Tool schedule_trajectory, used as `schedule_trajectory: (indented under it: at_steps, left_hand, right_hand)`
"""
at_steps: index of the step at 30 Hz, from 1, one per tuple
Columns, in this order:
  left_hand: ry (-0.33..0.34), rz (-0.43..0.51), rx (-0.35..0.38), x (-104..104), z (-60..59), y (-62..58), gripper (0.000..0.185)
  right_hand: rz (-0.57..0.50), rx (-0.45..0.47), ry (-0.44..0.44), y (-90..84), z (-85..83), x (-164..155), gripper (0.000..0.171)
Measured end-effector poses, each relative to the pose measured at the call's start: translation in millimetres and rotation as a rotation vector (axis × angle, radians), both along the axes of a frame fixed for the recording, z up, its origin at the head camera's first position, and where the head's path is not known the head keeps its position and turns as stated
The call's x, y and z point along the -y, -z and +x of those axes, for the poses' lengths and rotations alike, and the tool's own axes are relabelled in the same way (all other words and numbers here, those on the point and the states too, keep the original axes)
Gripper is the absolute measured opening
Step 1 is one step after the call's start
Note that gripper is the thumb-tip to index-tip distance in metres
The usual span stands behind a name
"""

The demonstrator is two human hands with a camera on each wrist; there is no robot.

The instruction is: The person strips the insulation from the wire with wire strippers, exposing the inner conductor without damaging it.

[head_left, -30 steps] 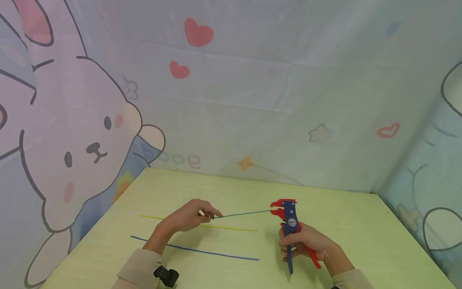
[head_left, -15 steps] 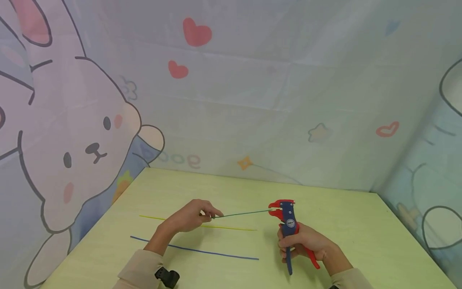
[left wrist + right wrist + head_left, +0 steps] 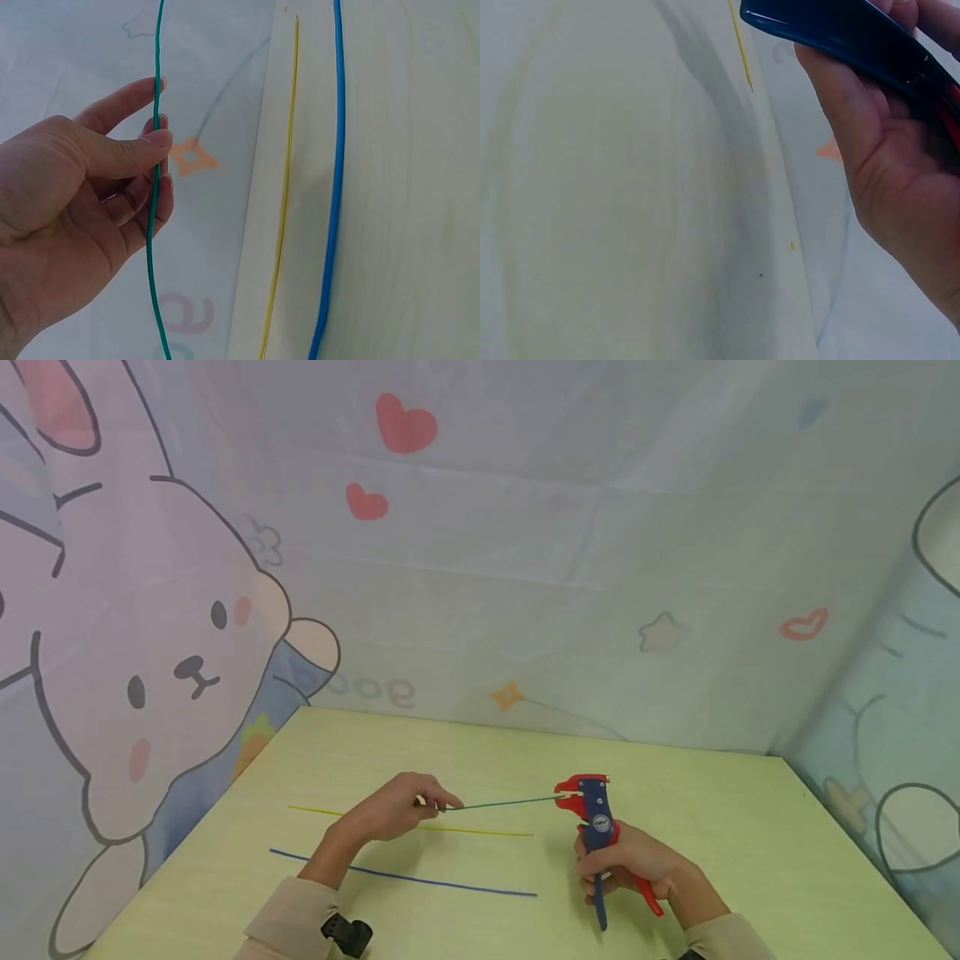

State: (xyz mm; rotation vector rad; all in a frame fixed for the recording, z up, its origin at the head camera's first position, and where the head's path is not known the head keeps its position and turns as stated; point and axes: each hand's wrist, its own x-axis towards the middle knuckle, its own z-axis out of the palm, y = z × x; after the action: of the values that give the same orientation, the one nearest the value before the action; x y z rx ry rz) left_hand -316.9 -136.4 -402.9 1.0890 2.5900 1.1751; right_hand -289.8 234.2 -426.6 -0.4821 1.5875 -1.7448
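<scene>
My left hand (image 3: 397, 811) pinches a thin green wire (image 3: 504, 802) between thumb and fingers above the table; the left wrist view shows the green wire (image 3: 154, 225) running through the fingertips (image 3: 159, 137). The wire's far end sits in the red jaws of a blue and red wire stripper (image 3: 592, 821). My right hand (image 3: 633, 865) grips the stripper's handles, and the blue handle (image 3: 840, 34) crosses the palm in the right wrist view. A yellow wire (image 3: 480, 832) and a blue wire (image 3: 420, 879) lie flat on the table below the green one.
The light green table (image 3: 750, 843) is bounded at the back and sides by a cloth backdrop (image 3: 487, 568) printed with a rabbit, hearts and stars. In the left wrist view the yellow wire (image 3: 283, 202) and blue wire (image 3: 332, 195) lie side by side.
The stripper and my right hand have shifted slightly left, toward the left hand. The left hand keeps its pinch on the green wire in the same place.
</scene>
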Motion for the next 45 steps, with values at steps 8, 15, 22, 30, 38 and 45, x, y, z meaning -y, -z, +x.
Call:
schedule_trajectory:
  at_steps: [8,15,22,30,38,45]
  left_hand:
    - [0.01,0.008,0.007,-1.6,1.5,-0.5,0.036]
    - [0.013,0.01,-0.004,-2.3,1.3,-0.1,0.037]
    - [0.001,0.006,0.017,-2.2,1.4,0.7,0.038]
    - [-0.005,0.003,0.023,-1.4,1.1,-1.2,0.039]
    - [-0.005,-0.003,-0.003,-0.6,0.2,-0.4,0.039]
    - [-0.007,0.005,-0.011,-1.4,-0.6,0.8,0.039]
  right_hand:
    - [0.034,0.001,0.007,0.8,-0.3,0.0,0.011]
    - [0.071,-0.005,0.019,0.1,1.5,0.2,0.014]
    - [0.058,-0.03,0.003,-0.8,2.3,1.0,0.008]
    - [0.066,-0.037,0.018,-0.7,1.2,1.4,0.013]
    - [0.083,-0.034,0.061,-1.0,2.7,2.2,0.018]
    - [0.073,-0.044,0.088,0.7,3.6,6.7,0.017]
